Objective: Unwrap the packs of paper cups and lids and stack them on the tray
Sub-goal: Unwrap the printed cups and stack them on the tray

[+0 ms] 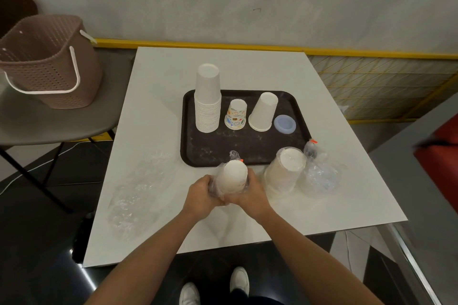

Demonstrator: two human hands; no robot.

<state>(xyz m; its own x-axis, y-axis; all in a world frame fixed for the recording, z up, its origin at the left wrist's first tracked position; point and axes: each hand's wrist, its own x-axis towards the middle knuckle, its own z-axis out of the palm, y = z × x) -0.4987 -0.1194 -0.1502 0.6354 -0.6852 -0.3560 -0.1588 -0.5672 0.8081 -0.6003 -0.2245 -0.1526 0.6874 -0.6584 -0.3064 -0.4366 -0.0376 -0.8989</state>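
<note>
A wrapped pack of white paper cups [231, 177] stands on the white table just in front of the dark tray [247, 148]. My left hand [202, 194] and my right hand [250, 193] both grip its clear plastic wrap near the bottom. On the tray stand a tall stack of white cups [207, 100], a short stack of patterned cups [236, 114], a short stack of white cups [264, 112] and a few bluish lids [285, 124]. Right of my hands stands another wrapped cup pack [285, 169], with a wrapped pack of clear lids [321, 176] beside it.
An empty clear plastic wrapper [136, 190] lies on the table's left side. A brown woven basket [47, 62] sits on a grey chair to the left. The wall with a yellow rail runs behind the table. A red seat [441, 156] is at the right.
</note>
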